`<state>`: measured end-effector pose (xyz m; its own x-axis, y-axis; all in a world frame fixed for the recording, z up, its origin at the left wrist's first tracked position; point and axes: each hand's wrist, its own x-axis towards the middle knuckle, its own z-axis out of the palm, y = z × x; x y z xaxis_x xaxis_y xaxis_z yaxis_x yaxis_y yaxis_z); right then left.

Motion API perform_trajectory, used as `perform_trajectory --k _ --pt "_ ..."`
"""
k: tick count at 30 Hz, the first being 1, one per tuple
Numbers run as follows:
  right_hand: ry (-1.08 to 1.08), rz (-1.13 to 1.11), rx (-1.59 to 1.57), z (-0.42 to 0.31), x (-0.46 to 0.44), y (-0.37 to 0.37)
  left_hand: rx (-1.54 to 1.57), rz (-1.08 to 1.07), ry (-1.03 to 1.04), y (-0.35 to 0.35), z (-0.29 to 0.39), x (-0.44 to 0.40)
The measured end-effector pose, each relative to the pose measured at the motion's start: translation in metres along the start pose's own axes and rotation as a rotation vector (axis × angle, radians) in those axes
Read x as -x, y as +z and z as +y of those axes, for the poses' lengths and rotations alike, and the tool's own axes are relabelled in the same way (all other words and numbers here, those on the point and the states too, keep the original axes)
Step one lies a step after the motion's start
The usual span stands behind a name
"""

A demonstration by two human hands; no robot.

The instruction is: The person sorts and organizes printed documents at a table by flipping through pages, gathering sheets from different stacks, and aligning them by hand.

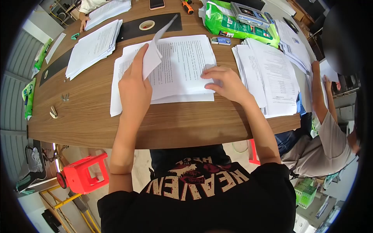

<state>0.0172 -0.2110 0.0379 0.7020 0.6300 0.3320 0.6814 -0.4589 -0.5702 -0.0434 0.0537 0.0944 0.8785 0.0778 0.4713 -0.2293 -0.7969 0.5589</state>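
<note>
A stack of printed sheets [182,64] lies on the table in front of me, its edges uneven. My left hand [136,83] grips a few lifted sheets [152,61] at the stack's left side; they stand up and curl, one corner pointing up to the right. Part of their grip is hidden behind the paper. At the right edge of the stack, my right hand [224,82] rests with curved fingertips and thumb on the paper, a gap between them.
More paper stacks lie left [95,46] and right [272,77]. Behind are a tape roll [147,25], a green package [233,29], a small blue box [220,40], and a phone [157,4]. A stapler-like tool [53,112] sits left. Other people handle papers at the right and far left.
</note>
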Motion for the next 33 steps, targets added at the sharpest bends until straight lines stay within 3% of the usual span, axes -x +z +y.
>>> perform_trajectory --k 1,3,6,11,13,14,17,23,25,27,29,31,33 --pt "0.01 -0.019 -0.003 -0.001 -0.001 -0.002 0.0 0.003 0.001 0.005 -0.002 -0.001" --pt "-0.031 -0.031 0.044 0.0 -0.003 -0.005 -0.03 -0.014 0.243 0.028 -0.011 0.0" --pt "-0.085 -0.066 0.088 0.002 -0.008 -0.009 -0.157 -0.109 0.337 0.076 -0.023 0.008" --pt "-0.034 -0.166 0.233 -0.009 -0.009 -0.004 -0.172 -0.246 0.343 0.114 -0.025 0.015" --pt "-0.177 -0.069 0.554 -0.01 -0.008 0.004 -0.171 -0.271 0.357 0.115 -0.022 0.018" --pt "-0.176 -0.069 0.554 -0.011 -0.008 0.004 -0.156 -0.264 0.366 0.115 -0.022 0.019" --pt "-0.053 -0.012 0.523 -0.017 -0.011 0.002 -0.104 -0.253 0.366 0.112 -0.024 0.02" --pt "0.097 -0.018 0.028 -0.005 -0.026 -0.006 0.138 -0.184 0.321 0.12 -0.037 0.012" --pt "0.35 -0.18 -0.212 -0.007 -0.04 -0.016 0.236 -0.173 0.288 0.12 -0.039 0.009" --pt "0.418 -0.29 -0.189 -0.011 -0.05 -0.019 0.387 -0.194 0.179 0.116 -0.037 0.006" --pt "-0.012 -0.02 -0.127 -0.009 -0.057 -0.011 0.415 -0.175 0.168 0.111 -0.033 0.006" --pt "-0.046 -0.012 0.035 -0.028 -0.061 -0.007 0.444 -0.152 0.157 0.102 -0.027 0.006" --pt "-0.155 0.165 0.312 -0.049 -0.059 0.001 0.509 -0.275 0.137 0.093 -0.024 0.007"
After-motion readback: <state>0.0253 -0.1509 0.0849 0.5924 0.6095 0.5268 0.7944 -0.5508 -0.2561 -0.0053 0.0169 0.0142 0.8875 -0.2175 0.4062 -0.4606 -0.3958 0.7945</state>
